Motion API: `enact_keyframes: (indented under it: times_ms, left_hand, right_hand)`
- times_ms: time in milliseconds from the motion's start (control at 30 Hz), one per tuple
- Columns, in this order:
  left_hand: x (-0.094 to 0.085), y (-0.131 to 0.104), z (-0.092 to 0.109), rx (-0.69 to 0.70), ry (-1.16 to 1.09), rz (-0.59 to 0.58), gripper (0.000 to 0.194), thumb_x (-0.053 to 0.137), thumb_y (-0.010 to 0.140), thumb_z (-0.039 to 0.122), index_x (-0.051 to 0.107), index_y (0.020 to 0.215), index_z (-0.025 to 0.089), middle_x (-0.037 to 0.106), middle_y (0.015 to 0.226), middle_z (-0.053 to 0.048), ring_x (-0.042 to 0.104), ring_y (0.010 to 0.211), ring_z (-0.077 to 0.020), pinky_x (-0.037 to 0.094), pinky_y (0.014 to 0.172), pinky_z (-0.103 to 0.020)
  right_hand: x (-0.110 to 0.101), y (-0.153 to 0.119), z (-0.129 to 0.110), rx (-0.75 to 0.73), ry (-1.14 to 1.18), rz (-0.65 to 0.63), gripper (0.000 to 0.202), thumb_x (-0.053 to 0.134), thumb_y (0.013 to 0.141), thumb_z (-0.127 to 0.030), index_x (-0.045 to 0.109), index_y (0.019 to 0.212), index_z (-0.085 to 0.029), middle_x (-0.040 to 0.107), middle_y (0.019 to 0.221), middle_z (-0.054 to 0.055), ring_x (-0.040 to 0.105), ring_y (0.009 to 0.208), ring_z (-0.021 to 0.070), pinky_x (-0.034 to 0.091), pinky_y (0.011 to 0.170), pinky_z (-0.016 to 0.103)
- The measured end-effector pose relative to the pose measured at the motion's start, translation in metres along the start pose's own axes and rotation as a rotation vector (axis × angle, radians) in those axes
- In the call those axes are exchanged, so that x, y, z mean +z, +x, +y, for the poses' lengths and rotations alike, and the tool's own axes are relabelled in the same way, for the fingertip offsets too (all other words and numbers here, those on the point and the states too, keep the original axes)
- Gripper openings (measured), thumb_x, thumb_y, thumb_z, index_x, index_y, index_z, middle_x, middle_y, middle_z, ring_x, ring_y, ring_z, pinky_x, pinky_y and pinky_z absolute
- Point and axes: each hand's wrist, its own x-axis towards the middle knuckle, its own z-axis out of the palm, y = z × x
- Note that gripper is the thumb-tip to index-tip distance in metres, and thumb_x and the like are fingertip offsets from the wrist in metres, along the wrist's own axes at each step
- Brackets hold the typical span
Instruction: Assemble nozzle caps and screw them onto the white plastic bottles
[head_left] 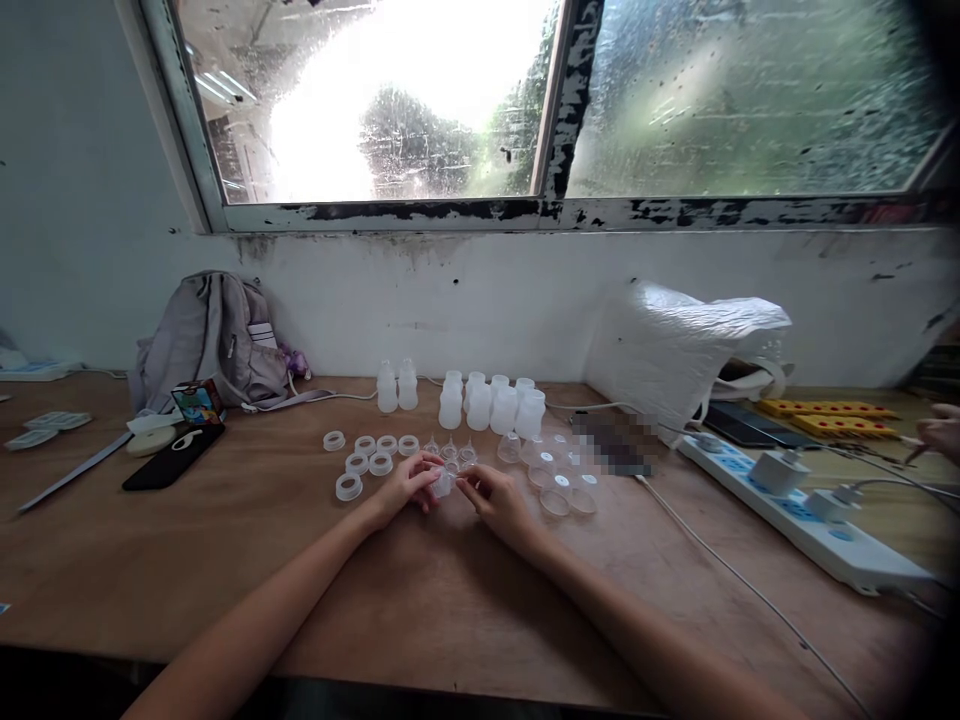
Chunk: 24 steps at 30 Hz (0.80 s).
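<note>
Between my hands is a small clear plastic bottle part [443, 485], its exact kind too small to tell. The fingers of my left hand [409, 485] are closed on its left side. At its right edge my right hand [499, 503] has thumb and fingertips pinched together, and what they grip is hidden. Just beyond my fingers stand several clear bottle nipples [466, 455]. To the left lie several white collar rings [358, 463], and on the right are several clear round caps [556, 501]. Behind them several frosted baby bottles [478, 406] stand upright, with two capped bottles [386, 387] farther left.
A grey backpack [214, 340], a black phone [174, 457] and a small box [199, 402] are on the left. A white power strip [862, 555], a cable [735, 570] and a white plastic bag [667, 350] occupy the right. Another person's hand [941, 432] shows at the right edge.
</note>
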Motion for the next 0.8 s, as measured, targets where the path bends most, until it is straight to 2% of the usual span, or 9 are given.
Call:
enact_keyframes:
  times_ms: [167,300,367,467,567,800]
  left_hand:
    - [0.002,-0.002,0.0,0.114,0.172,0.114,0.029,0.048,0.075,0.038,0.045,0.094,0.016,0.051,0.092,-0.006,0.052,0.049,-0.006,0.042,0.043,-0.019]
    - [0.009,-0.008,0.0,0.148,0.343,0.083,0.044,0.056,0.069,0.038,0.041,0.107,0.02,0.048,0.105,-0.007,0.052,0.049,-0.0049,0.042,0.045,-0.019]
    - [0.016,-0.01,0.0,0.174,0.431,0.067,0.049,0.058,0.067,0.037,0.041,0.11,0.02,0.053,0.098,-0.005,0.052,0.052,-0.0062,0.042,0.048,-0.019]
    - [0.025,-0.013,0.002,0.258,0.591,0.105,0.039,0.058,0.068,0.035,0.048,0.102,0.018,0.058,0.082,-0.002,0.053,0.062,-0.0102,0.042,0.056,-0.02]
    - [0.027,-0.014,0.004,0.311,0.708,0.144,0.034,0.056,0.069,0.031,0.05,0.1,0.018,0.059,0.089,-0.002,0.054,0.072,-0.0127,0.043,0.063,-0.021]
    - [0.02,-0.012,0.011,0.384,0.93,0.1,0.038,0.056,0.067,0.027,0.048,0.104,0.021,0.057,0.099,-0.003,0.055,0.08,-0.0154,0.043,0.07,-0.024]
  right_hand:
    - [-0.009,0.001,-0.003,0.085,0.088,0.009,0.018,0.048,0.077,-0.032,0.057,0.076,-0.017,0.053,0.06,0.0,0.046,0.047,0.0094,0.037,0.046,0.021]
    - [-0.011,-0.001,-0.007,0.159,0.255,-0.023,0.021,0.048,0.076,-0.037,0.054,0.077,-0.017,0.053,0.06,0.0,0.047,0.045,0.0085,0.037,0.042,0.02]
    - [-0.011,-0.002,-0.009,0.19,0.348,-0.046,0.022,0.047,0.076,-0.039,0.052,0.078,-0.017,0.053,0.062,-0.001,0.047,0.044,0.008,0.036,0.04,0.019]
    - [-0.008,-0.003,-0.01,0.222,0.45,-0.076,0.024,0.047,0.075,-0.04,0.051,0.079,-0.017,0.052,0.06,-0.002,0.048,0.043,0.008,0.037,0.039,0.019]
    - [-0.007,-0.004,-0.009,0.229,0.464,-0.077,0.025,0.048,0.074,-0.041,0.052,0.077,-0.016,0.051,0.054,-0.003,0.048,0.043,0.0081,0.038,0.04,0.019]
    - [-0.011,-0.003,-0.015,0.207,0.409,0.01,0.02,0.049,0.075,-0.035,0.052,0.07,-0.015,0.049,0.054,-0.002,0.046,0.045,0.008,0.038,0.042,0.019]
